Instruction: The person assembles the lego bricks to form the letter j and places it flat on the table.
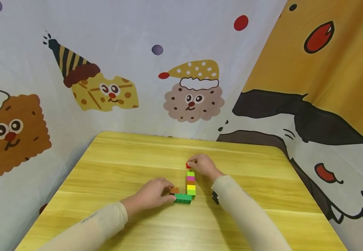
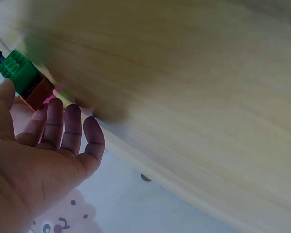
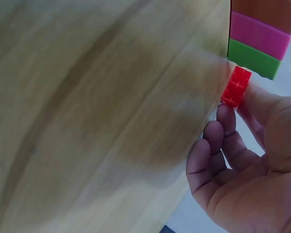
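Observation:
My right hand pinches a small red toy brick between thumb and fingers, its hollow underside facing the right wrist camera. Just beyond the brick tower's top end, the red brick is held apart from it. That tower has lime green, magenta, brown and yellow bricks. At its lower end, a dark green brick reaches left, with a brown brick beside it. My left hand holds this left end, thumb against the green brick and fingers by the brown one. Whether the tower stands or lies is hard to tell.
A small black object sits on the wooden table, partly hidden by the right sleeve. Behind the table's far edge hangs a cartoon-printed cloth.

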A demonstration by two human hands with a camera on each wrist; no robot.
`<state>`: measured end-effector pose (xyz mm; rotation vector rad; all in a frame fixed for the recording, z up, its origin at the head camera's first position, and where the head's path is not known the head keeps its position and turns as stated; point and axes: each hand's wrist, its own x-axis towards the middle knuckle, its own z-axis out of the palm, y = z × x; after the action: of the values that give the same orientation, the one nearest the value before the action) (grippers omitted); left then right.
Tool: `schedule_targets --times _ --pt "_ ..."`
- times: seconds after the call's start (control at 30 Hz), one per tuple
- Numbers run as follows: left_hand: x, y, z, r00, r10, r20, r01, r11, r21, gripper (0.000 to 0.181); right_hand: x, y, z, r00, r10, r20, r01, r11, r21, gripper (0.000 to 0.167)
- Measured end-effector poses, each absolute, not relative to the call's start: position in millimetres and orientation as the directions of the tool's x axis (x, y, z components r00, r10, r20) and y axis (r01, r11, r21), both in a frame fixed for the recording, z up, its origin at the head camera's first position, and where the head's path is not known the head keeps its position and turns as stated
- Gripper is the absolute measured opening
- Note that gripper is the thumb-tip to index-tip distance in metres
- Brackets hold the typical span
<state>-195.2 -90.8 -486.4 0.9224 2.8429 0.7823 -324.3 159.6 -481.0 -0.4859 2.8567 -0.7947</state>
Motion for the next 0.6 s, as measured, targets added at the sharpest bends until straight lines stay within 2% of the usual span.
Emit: schedule_targets --times 0.6 --pt "-192.8 -91.7 -480.7 -0.832 0.546 0.095 0.518 0.705 0.484 0.054 -316.7 158.4 -479.7 -0.951 -0.304 -0.056 -0.232 0.821 -0.522 0.019"
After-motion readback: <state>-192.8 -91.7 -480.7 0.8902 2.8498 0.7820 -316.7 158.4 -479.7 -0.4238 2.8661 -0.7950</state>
